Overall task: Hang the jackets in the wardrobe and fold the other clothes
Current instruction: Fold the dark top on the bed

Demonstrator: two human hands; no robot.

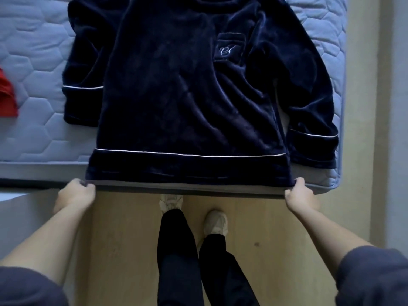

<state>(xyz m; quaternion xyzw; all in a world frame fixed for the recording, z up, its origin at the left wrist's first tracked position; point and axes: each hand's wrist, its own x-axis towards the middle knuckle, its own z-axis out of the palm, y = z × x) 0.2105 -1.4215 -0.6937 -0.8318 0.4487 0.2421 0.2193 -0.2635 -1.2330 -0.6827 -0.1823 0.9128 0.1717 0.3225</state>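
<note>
Velvet, deep navy and soft-napped, makes up the pyjama top [187,96] we have spread front-up on the mattress [37,62], its pile catching the light in long diagonal streaks. Our left hand [77,193] pinches the near left corner of the hem, fingers [87,185] curled closed over the cloth; our right hand [300,193] does the same at the near right corner, fingers [289,193] clenched on the edge. Between the two grips the hem runs taut and straight, hanging just past the mattress's near edge. Just beyond our fingers a thin white piping line [189,153] crosses the wide hem band from side to side. Farther up from the right fingers sits a small square chest pocket [230,46] with a pale curly embroidered monogram. Both sleeves lie flat beside the body, each ending in a broad cuff trimmed with the same white piping: the left cuff [81,102] well beyond our left fingers, the right cuff [313,149] close above our right ones. The mattress cover is pale blue, quilted in puffy hexagons. Far out past the left fingers a red cloth [7,96] peeks in at the frame's edge. Below our hands, smooth light wood flooring [276,228] shows beneath our dark trousers [178,250] and pale trainers [215,221].
</note>
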